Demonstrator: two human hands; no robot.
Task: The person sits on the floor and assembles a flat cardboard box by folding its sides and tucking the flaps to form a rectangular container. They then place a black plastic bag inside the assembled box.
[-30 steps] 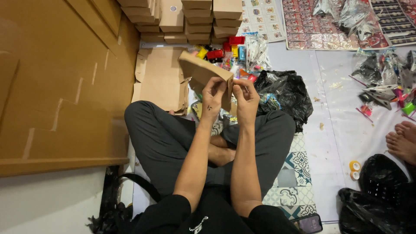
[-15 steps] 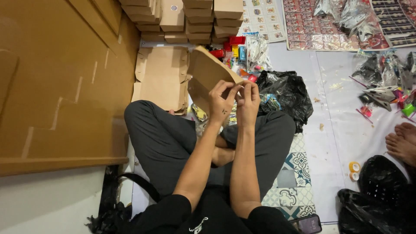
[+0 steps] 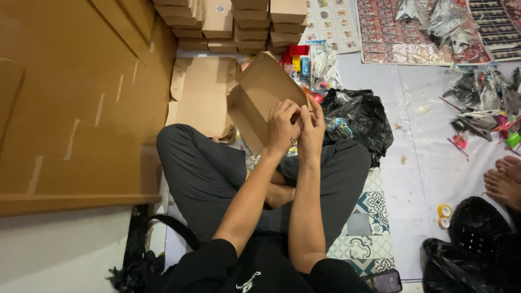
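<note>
Head view: 2 hands, left hand and right hand, grip 1 cardboard box.

- The floor is covered by a pale sheet, with a patterned tile mat under the seated person
- Flat cardboard sheets lie on it by the wall, and folded cardboard boxes are stacked behind them
- A black plastic bag lies beside small colourful toys
- Printed sticker sheets lie at the far edge
- Two tape rolls sit near another person's bare feet
</note>
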